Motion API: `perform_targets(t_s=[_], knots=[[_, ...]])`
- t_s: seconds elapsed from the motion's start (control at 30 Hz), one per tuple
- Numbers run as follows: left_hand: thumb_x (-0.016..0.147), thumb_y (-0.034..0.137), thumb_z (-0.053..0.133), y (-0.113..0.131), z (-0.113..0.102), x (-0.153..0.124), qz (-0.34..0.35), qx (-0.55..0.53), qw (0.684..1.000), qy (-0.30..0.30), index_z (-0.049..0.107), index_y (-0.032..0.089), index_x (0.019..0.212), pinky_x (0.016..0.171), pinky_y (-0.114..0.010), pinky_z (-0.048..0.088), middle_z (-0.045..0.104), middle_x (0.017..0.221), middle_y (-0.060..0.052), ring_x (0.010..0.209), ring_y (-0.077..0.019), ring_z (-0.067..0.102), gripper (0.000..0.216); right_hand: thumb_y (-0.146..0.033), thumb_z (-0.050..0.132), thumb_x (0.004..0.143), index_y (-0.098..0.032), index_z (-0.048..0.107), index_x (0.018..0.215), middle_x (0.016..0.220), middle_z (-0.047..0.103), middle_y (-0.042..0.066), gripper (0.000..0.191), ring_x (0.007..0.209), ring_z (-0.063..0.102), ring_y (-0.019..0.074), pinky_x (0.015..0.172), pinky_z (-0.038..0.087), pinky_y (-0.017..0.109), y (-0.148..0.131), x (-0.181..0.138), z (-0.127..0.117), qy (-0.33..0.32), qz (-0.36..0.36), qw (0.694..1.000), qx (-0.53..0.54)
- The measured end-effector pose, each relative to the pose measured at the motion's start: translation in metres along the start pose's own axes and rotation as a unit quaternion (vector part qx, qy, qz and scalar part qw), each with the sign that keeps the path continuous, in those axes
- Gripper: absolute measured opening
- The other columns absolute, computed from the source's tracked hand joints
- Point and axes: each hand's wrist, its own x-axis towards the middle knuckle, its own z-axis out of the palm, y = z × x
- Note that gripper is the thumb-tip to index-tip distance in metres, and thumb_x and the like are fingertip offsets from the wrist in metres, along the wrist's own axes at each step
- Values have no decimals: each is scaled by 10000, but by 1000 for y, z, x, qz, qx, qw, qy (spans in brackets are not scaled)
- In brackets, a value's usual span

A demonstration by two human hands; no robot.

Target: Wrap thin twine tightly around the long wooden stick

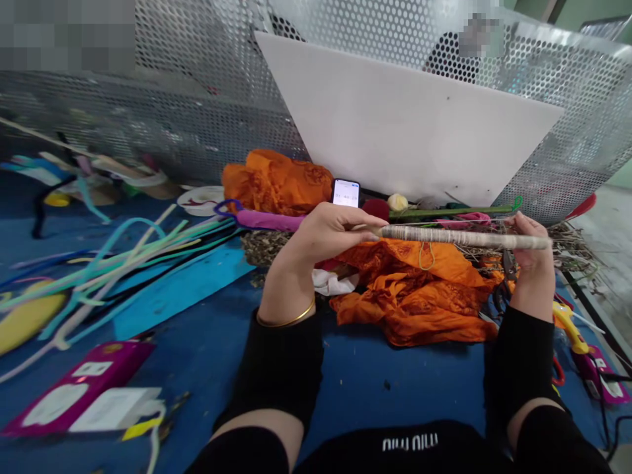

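A long stick wrapped in pale thread (459, 237) lies level between my two hands above the blue table. My left hand (326, 234) pinches its left end with fingertips closed. My right hand (530, 253) is closed round its right end. Under the stick lies crumpled orange cloth (419, 289), with a green loop of cord on it. A gold bangle (289, 321) sits on my left wrist.
A phone (345, 193) stands by more orange cloth (276, 181). A white board (409, 125) leans on a perforated metal screen (148, 112). Several coloured pipe cleaners (113, 257) lie left, pink packets (79, 388) near left, a yellow glue gun (570, 322) right.
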Motion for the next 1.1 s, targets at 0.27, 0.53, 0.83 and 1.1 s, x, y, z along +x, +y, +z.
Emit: perform_targets(t_s=[0.27,0.53,0.83,1.1], knots=[[743,266,824,40,45,-1,-13,-129,987,100,877,189,1027,770,-279,622,841,934,-50,806,-185,740,299,-396,652,851,-219,617,691,905,695,138,241,1045,655,318,991,491,477,-7,-36,63,-17,-174,950,-257],[766,271,806,40,65,4,-26,-179,979,94,859,161,1084,837,-316,651,846,1000,-62,882,-215,779,341,-534,679,918,-239,694,837,786,700,9,306,783,668,178,830,562,339,-35,-116,119,-287,-145,946,29],[785,341,810,26,78,11,-57,-188,977,87,846,140,1112,870,-347,638,842,1051,-94,952,-255,798,386,-473,528,1029,-251,654,765,851,688,58,367,924,723,233,952,570,465,-38,-127,118,-205,-348,903,143],[785,327,755,28,95,13,-71,-230,970,38,809,127,1053,769,-280,587,831,966,-77,814,-179,744,339,-646,623,935,-246,459,647,573,399,-39,519,515,335,116,490,298,289,-39,-128,126,-107,-142,961,213]])
